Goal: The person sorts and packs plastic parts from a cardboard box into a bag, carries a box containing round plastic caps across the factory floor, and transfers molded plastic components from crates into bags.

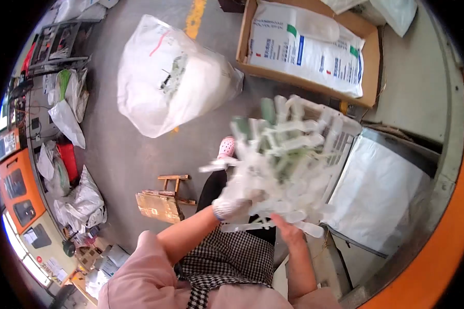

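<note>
A heap of translucent white and green moulded plastic pieces (294, 149), long with rounded ends, fills a white plastic basket (345, 129) in front of me. My left hand (237, 198), in a white knitted glove, is closed at the heap's near left side around white plastic pieces, partly smeared by motion. My right hand (290, 232) is bare and lower down, its thumb against a white plastic piece (309, 229) at the near edge. The rest of its fingers are hidden under the pieces.
A large white sack (165, 77) stands on the floor ahead. A cardboard box (309, 77) holding printed white bags is at upper right. White sheeting (376, 190) lies right of the basket. A small wooden stool (162, 203) with cardboard stands at left.
</note>
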Demonstrator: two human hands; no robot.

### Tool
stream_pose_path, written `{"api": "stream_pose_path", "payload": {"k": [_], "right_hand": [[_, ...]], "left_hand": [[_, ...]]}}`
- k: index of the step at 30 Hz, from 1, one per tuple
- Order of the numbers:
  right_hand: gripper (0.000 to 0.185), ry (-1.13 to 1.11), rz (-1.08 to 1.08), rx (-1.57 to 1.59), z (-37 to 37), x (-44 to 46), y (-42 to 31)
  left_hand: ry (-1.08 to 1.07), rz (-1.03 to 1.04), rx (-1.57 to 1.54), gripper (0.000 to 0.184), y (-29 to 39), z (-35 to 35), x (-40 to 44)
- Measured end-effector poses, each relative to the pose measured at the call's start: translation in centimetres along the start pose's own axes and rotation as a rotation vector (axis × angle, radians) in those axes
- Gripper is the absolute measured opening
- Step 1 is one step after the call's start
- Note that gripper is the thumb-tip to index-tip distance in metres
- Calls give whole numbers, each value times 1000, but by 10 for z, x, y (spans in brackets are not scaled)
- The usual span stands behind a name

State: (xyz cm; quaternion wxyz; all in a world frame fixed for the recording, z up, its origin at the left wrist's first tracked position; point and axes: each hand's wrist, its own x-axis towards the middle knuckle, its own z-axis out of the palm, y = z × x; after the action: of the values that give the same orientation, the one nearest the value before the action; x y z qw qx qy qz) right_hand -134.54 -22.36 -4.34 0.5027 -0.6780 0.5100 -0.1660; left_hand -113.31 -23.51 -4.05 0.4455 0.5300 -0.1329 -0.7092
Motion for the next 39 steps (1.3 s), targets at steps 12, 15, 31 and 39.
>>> {"api": "stream_pose_path", "payload": {"k": [12,15,31,39], "right_hand": [[55,-434,54,875,181,230,-248],[63,-426,300,1024,229,292,-224],[27,105,241,753,194,191,-120],[27,292,633,448,162,52,58]], "left_hand": [[519,250,-40,48,264,-201,-62],[603,-70,277,68,306,-218,-12],[612,-13,2010,83,126,-296,76],[735,626,934,31,205,-213,109]]}}
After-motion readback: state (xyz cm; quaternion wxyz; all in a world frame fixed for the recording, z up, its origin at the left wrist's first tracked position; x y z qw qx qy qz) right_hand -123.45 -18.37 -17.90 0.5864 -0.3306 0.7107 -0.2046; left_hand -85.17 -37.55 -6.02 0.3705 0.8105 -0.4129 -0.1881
